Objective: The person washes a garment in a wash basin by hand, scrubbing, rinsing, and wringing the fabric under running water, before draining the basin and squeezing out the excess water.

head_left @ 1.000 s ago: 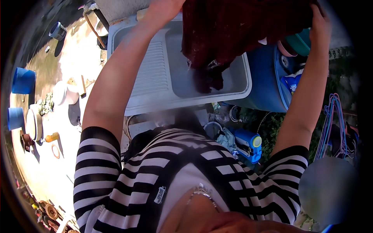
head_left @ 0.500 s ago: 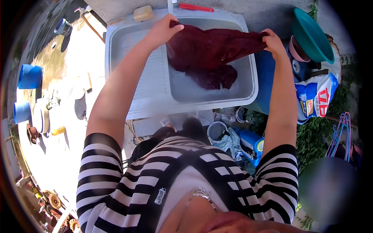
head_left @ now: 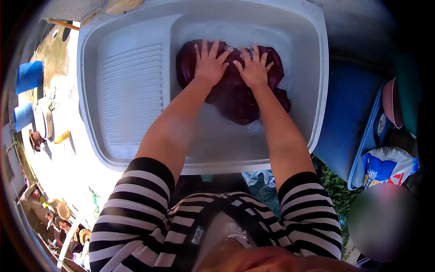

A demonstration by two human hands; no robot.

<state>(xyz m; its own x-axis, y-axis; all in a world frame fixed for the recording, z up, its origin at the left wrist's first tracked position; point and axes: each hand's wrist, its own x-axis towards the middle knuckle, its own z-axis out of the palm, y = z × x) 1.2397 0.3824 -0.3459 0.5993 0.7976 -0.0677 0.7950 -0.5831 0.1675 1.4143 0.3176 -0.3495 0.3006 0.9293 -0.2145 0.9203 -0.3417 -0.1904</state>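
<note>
A wet maroon garment (head_left: 233, 102) lies bunched in the deep basin of the grey laundry sink (head_left: 217, 161), in cloudy water. My left hand (head_left: 211, 65) presses flat on the garment's upper left part, fingers spread. Beside it, my right hand (head_left: 254, 70) rests on the upper right part, with its fingers apart too. Water splashes near the fingertips of my right hand. Both hands touch the cloth from above without gripping it. What kind of garment it is cannot be made out.
The sink's ribbed washboard (head_left: 131, 90) is left of the basin, and a soap bar (head_left: 123, 5) sits on the back rim. To the right stand a blue barrel (head_left: 344, 118), a pink bowl (head_left: 392, 103) and a detergent bag (head_left: 385, 165). Blue buckets (head_left: 30, 76) stand far left.
Both hands have let go of the raised garment's edges and come down onto it with fingers spread. The cloth has dropped into the basin. The view has tilted closer over the sink.
</note>
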